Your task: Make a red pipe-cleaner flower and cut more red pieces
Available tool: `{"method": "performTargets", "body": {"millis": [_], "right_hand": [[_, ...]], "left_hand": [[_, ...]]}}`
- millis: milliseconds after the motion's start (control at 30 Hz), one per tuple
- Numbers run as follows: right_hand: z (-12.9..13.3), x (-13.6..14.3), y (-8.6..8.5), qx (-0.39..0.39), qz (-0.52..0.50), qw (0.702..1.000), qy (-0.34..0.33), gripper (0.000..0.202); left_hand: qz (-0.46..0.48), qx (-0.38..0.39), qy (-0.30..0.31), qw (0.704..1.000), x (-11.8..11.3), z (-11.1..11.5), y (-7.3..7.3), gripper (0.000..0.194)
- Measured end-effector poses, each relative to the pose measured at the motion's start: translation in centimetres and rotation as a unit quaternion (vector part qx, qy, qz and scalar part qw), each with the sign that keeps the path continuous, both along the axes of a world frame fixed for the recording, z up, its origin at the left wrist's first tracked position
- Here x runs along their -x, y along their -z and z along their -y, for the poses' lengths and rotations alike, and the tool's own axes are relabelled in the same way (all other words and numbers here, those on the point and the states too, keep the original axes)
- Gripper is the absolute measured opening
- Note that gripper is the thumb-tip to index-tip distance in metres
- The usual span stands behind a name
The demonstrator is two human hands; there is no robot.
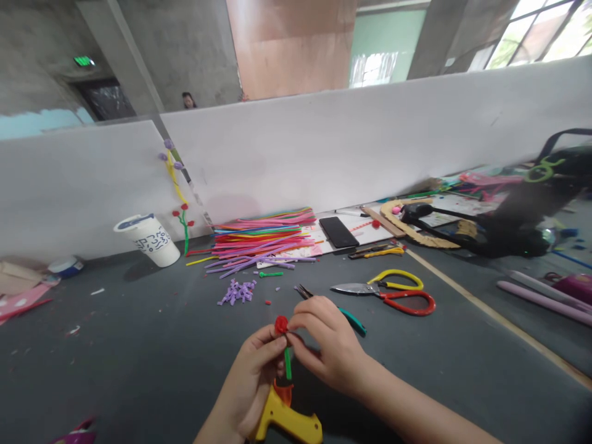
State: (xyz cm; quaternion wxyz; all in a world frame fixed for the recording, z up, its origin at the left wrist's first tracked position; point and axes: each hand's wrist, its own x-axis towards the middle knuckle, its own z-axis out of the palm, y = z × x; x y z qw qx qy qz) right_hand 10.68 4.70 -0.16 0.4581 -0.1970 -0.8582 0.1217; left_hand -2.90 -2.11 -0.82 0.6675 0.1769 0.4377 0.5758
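Note:
My left hand pinches a small red flower made of fuzzy stem, just under its head. Its short green stem points down between my hands. The fingertips of my right hand are pressed together at the right side of the red flower. Below my hands lies a yellow glue gun with an orange part, partly covered by my left hand. Behind my right hand are pliers with teal handles, their middle hidden.
Red-and-yellow-handled scissors lie to the right. Cut purple pieces sit before a pile of coloured stems. A phone, cutters, a white cup and a black device stand farther back, before a white partition.

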Motion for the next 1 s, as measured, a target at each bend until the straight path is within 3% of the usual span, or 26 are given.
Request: {"method": "performTargets", "body": {"millis": [100,267,467,1000], "right_hand": [[-0.07,-0.28,-0.37,0.024,-0.028,0.999,0.006,0.007],[0.04,-0.2,-0.5,0.0,-0.012,1.0,0.005,0.006],[0.15,-0.25,-0.26,-0.027,0.004,1.0,0.003,0.008],[0.47,-0.15,-0.3,-0.013,-0.011,1.0,0.005,0.008]], "left_hand": [[0.043,0.005,-0.004,0.999,0.1,0.03,-0.06,0.015],[0.07,0.011,-0.004,0.997,0.2,0.19,-0.01,0.014],[0.069,0.006,0.007,0.998,0.05,0.39,-0.06,0.015],[0.047,0.005,-0.004,0.999,-0.18,0.47,-0.39,0.018]]}}
